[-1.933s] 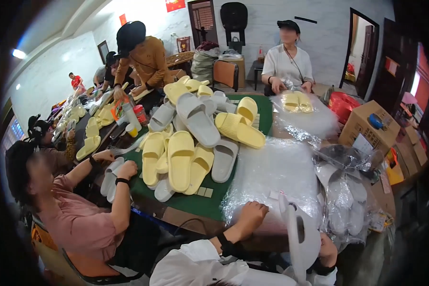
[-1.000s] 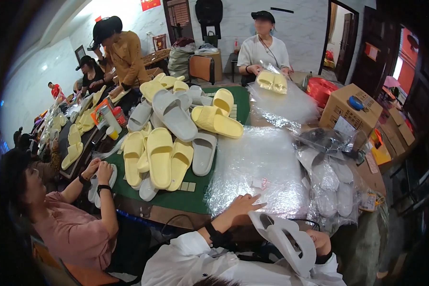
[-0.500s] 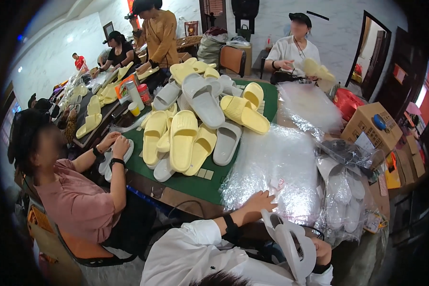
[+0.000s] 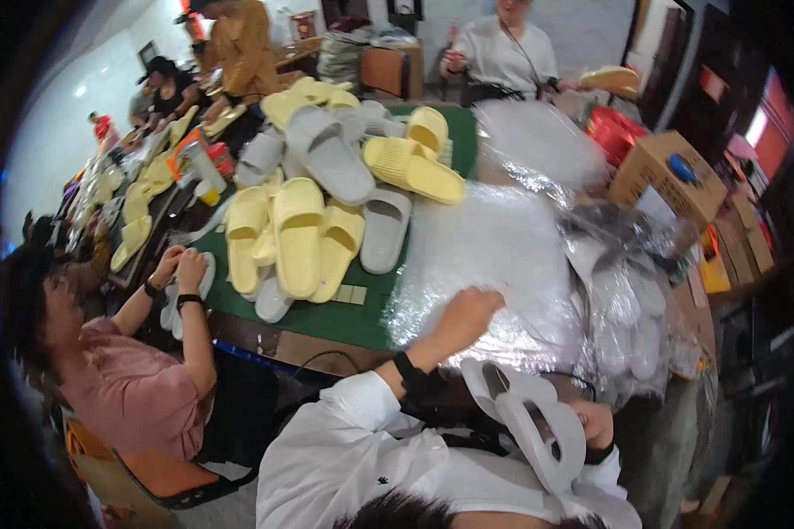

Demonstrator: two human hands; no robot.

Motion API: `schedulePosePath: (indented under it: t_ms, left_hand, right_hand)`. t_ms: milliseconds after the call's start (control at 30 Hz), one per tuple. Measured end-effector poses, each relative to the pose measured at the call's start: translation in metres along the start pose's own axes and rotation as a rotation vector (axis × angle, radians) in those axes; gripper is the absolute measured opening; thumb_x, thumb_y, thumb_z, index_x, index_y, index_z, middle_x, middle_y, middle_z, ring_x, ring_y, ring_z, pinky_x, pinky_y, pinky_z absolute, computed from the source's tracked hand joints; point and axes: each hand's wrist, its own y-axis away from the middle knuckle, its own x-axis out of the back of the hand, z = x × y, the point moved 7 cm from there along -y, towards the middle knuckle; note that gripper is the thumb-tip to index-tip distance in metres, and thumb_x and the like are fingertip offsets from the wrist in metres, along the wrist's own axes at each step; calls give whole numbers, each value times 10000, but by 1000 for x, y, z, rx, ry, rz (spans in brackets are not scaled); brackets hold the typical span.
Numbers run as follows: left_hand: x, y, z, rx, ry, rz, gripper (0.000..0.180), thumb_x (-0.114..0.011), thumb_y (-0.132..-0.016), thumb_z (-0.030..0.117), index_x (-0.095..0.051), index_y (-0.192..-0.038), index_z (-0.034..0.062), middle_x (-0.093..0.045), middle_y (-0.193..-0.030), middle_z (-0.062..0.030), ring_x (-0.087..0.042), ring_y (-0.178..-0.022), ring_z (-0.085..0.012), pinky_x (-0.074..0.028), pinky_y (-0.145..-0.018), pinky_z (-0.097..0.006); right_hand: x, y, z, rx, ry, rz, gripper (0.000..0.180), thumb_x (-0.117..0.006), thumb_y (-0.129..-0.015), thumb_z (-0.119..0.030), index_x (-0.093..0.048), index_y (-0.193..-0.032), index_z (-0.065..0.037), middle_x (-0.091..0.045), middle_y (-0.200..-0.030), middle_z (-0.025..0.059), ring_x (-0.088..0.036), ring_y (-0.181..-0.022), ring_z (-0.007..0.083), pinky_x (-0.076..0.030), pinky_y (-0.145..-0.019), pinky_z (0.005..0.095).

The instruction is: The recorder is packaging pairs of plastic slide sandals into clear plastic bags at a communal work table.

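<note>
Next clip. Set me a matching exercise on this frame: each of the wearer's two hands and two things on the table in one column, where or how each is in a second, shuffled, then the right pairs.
Column one:
1. left hand
2. right hand
3. cardboard box
4. yellow slippers

Column two:
A. lying in a row on the green mat
B. standing at the right end of the table
C. resting on the stack of clear plastic bags
D. holding a pair of white slippers

Pairs: 1-C, 2-D, 3-B, 4-A
</note>
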Motion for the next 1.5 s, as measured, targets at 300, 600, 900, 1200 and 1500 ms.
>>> schedulePosePath:
  t_ms: [300,600,900,1200,1500]
  left_hand:
    - [7,1,13,-32,-45,-5,194,-657,-785,172,-616,-921,39,-607,-950,-118,-535,-845,-323,-431,-739,-394]
    - [-15,5,9,-282,-245,-156,225,-642,-745,131,-661,-969,125,-605,-1111,-90,-511,-1105,-278,-376,-931,-430]
    - [50,-1,-32,-219,-400,-186,138,-595,-732,118,-666,-847,95,-638,-822,-61,-572,-915,-292,-436,-788,-416]
    - [37,41,-21,-172,-454,-585,561,-685,-714,478,-611,-1182,178,-555,-1178,-203,-511,-1096,-375,-367,-960,-456]
    - [41,-24,-52,-131,-429,-201,451,-643,-804,256,-552,-1210,80,-441,-1319,-233,-442,-1197,-376,-330,-1016,-467]
  right_hand:
    - [8,-4,-2,354,111,-187,618,-769,-744,-173,-486,-1231,82,-556,-1191,82,-502,-997,126,-437,-818,265]
    - [-4,-7,-14,267,78,-183,533,-757,-769,-236,-538,-1150,65,-514,-1181,126,-478,-1058,193,-381,-897,320]
    - [11,6,0,277,29,-111,497,-764,-764,-204,-548,-1124,63,-542,-1145,105,-496,-1015,147,-416,-856,303]
    - [2,-5,-19,300,126,-144,485,-763,-762,-170,-553,-1128,70,-536,-1170,110,-472,-1062,152,-393,-888,297]
    - [-6,-5,-24,247,-17,-149,450,-742,-771,-133,-552,-1124,72,-547,-1159,104,-492,-1016,139,-414,-852,284]
